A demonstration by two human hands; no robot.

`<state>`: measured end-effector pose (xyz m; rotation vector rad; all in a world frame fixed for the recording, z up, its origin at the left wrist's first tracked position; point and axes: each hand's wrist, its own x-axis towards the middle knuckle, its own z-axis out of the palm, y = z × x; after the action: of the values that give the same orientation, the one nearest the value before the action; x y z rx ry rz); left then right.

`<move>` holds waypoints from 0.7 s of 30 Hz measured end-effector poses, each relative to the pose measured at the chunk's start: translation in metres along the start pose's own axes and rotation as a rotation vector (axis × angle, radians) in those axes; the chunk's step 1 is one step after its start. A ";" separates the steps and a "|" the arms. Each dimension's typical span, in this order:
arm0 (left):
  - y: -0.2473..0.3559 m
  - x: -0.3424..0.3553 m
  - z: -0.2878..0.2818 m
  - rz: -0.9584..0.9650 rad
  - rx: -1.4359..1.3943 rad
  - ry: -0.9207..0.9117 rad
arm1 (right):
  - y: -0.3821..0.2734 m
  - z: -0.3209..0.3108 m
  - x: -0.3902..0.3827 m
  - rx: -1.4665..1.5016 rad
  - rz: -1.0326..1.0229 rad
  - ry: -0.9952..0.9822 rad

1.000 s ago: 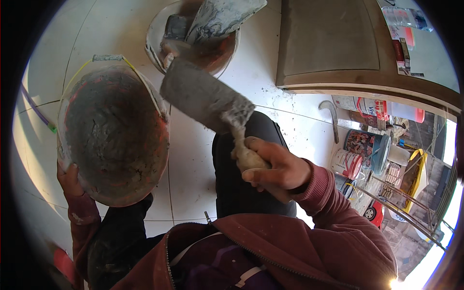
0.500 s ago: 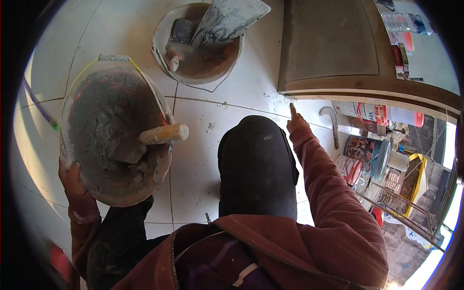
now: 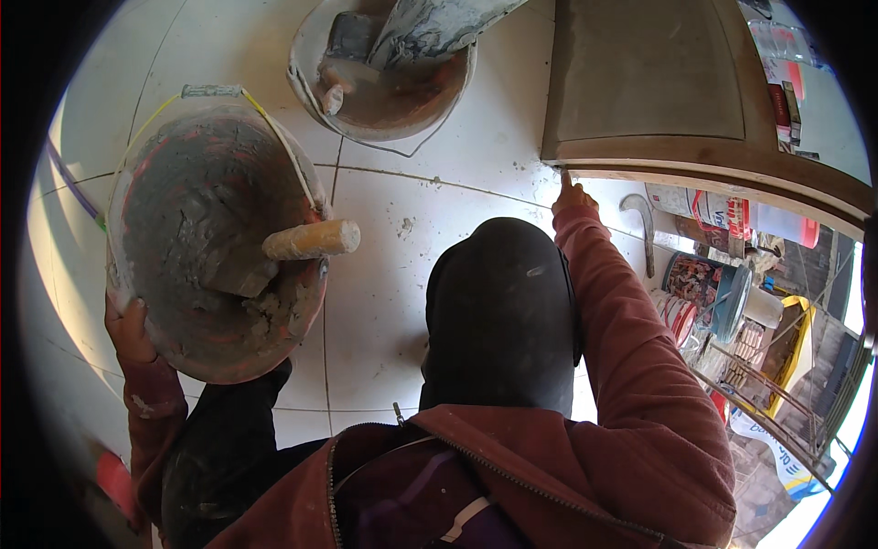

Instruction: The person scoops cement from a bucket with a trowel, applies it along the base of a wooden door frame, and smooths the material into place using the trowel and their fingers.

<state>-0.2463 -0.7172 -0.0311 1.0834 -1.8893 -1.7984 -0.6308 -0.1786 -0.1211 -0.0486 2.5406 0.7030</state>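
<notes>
My left hand [image 3: 131,329] grips the near left side of a mortar bucket [image 3: 265,364], its thumb at the rim and its other fingers mostly hidden. Thick grey wet mortar [image 3: 174,201] coats the bucket inside. A trowel with a mortar-smeared wooden handle [image 3: 313,240] rests in it, its blade partly sunk. My right hand [image 3: 576,195] reaches ahead with the index finger stretched out and the other fingers curled. That fingertip is at the lower corner of a brown wooden frame [image 3: 677,148] around a grey panel, apparently touching it. Nothing shows in this hand.
A second bucket [image 3: 402,123] holds a mortar-smeared flat board [image 3: 439,32]. White floor tiles [image 3: 375,302] carry mortar crumbs. At right lie a curved hook-like tool [image 3: 645,233], paint buckets [image 3: 704,293] and yellow-edged goods [image 3: 796,343]. A purple hose [image 3: 73,188] lies at far left.
My right index finger has moved slightly ahead, up to the frame's lower corner. The view has shifted a little. My left hand keeps its grip on the bucket.
</notes>
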 end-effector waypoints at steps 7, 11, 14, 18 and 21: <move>0.001 -0.002 -0.002 -0.006 0.017 0.021 | -0.006 0.000 0.009 -0.061 0.001 -0.006; 0.010 -0.005 0.010 -0.078 -0.084 0.004 | -0.008 -0.002 0.012 -0.113 0.000 -0.042; 0.008 -0.004 0.004 -0.062 -0.057 0.014 | -0.009 0.002 0.018 -0.140 -0.016 -0.025; 0.010 -0.005 0.010 -0.029 -0.052 0.036 | -0.009 0.005 0.022 -0.122 -0.025 -0.031; 0.007 -0.004 0.006 -0.075 -0.064 0.037 | -0.010 0.000 0.020 -0.113 -0.031 -0.030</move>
<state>-0.2499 -0.7105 -0.0241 1.1708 -1.7803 -1.8528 -0.6465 -0.1852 -0.1357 -0.1152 2.4642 0.8287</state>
